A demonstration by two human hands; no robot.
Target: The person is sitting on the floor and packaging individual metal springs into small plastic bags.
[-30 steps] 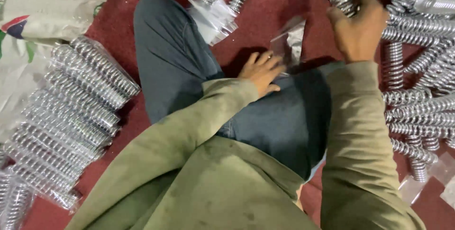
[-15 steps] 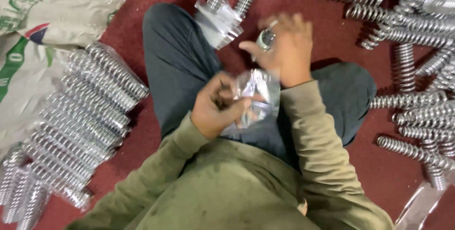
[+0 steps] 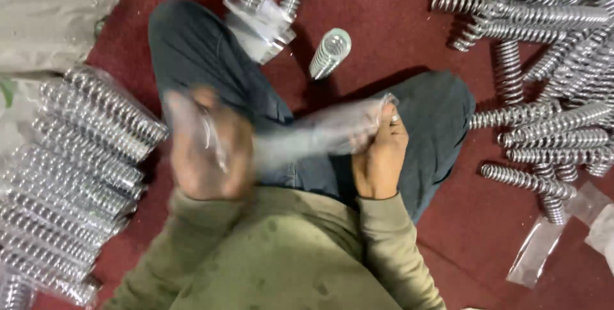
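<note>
The right hand (image 3: 378, 156) is curled shut, pinching one end of a clear plastic sleeve (image 3: 323, 132) between thumb and fingers just above the lap. The sleeve stretches leftward across the dark trousers (image 3: 204, 54) to the left hand (image 3: 208, 147), which is closed around its other end — though this hand is so smeared by motion that the fingers cannot be told apart, and exactly how they clamp the plastic is hard to make out. A long pale shape shows inside the sleeve; it looks like a metal spring, but the blur keeps it uncertain.

The olive sleeves (image 3: 288, 252) of the person's top fill the bottom of the view and hide the waist and most of the lap.

Just beyond the knees one short spring (image 3: 329, 52) lies alone on the floor, near a small heap of empty clear bags (image 3: 259, 22) with more springs behind it, cut off by the top edge. To the right a loose scatter of bare coil springs (image 3: 543, 93) sprawls to the frame's edge, with a few empty plastic sleeves (image 3: 540, 252) lying near its lower end. To the left, rows of bagged springs (image 3: 77, 176) lie side by side, running out of view at the lower left corner. Behind them sits a pale woven sack (image 3: 57, 9), only partly in frame.

Everything rests on a dark red floor (image 3: 396, 35) — nothing more of the room shows.
</note>
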